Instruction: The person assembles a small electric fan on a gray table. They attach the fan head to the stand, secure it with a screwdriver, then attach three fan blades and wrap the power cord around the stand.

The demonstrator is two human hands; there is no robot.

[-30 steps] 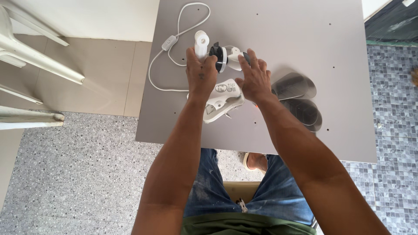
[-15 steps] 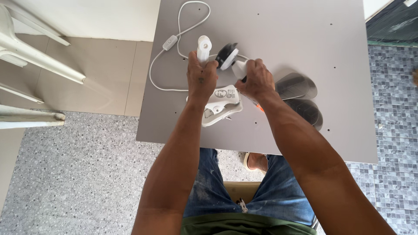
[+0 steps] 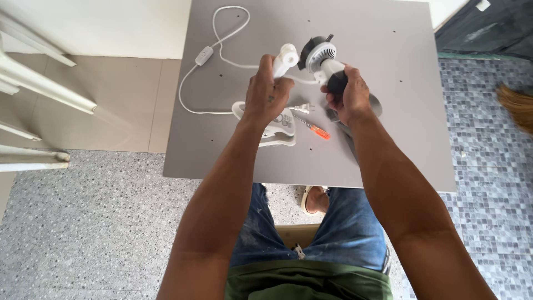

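My left hand (image 3: 268, 95) grips a white plastic stem (image 3: 285, 58) that stands up from a white clip base (image 3: 271, 126) on the grey table (image 3: 388, 111). My right hand (image 3: 347, 95) is closed on a dark motor housing with a round white vented face (image 3: 320, 55), held just right of the stem and above the table. A white cord (image 3: 222, 53) with an inline switch (image 3: 203, 55) loops away to the left, and its plug (image 3: 302, 108) lies between my hands. A small orange-handled screwdriver (image 3: 314, 129) lies on the table below the plug.
Grey curved fan parts (image 3: 375, 105) lie under my right hand, mostly hidden. White chair legs (image 3: 39, 89) stand on the tiled floor at the left. The table's near edge (image 3: 311, 183) runs above my knees. A broom tip (image 3: 516, 103) shows at the far right.
My right hand has lifted the motor housing and turned its white vented face upward. The screwdriver and plug now show on the table. My left hand still holds the stem.
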